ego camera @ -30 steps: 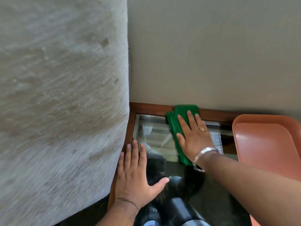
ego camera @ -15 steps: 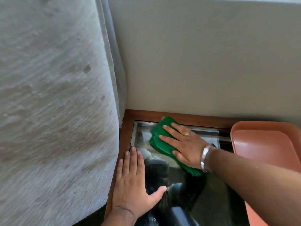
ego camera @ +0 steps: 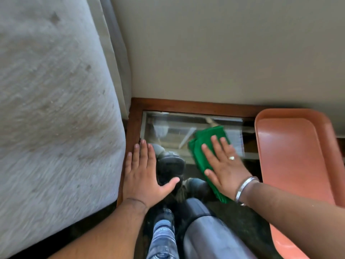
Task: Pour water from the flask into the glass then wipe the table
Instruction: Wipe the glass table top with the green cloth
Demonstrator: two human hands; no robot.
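Both hands are flat on the table (ego camera: 194, 106), a glass top in a dark wood frame pushed into a wall corner. Right hand (ego camera: 223, 165) lies palm-down on a folded green cloth (ego camera: 202, 144), fingers spread and straight, pressing the cloth onto the glass rather than gripping it. Cloth sits mid-glass, right of centre, sticking out past the fingertips on the far side and under the wrist on the near side. A ring shows on one finger, and a metal bangle (ego camera: 244, 187) is on the wrist.

Left hand (ego camera: 144, 174) is open too, palm down at the table's left edge, fingers together and pointing away, thumb splayed right. It holds nothing. It overlaps the wood frame and the glass.

Orange tray (ego camera: 291, 156) sits on the table just right of the right hand, near but not touching the cloth as far as I can tell. Grey upholstered cushion (ego camera: 56, 109) butts against the left side of the table.

Flask (ego camera: 209, 232), grey metal, is at the bottom centre, close to the camera. I can't tell if it stands on the table. Glass is not visible.
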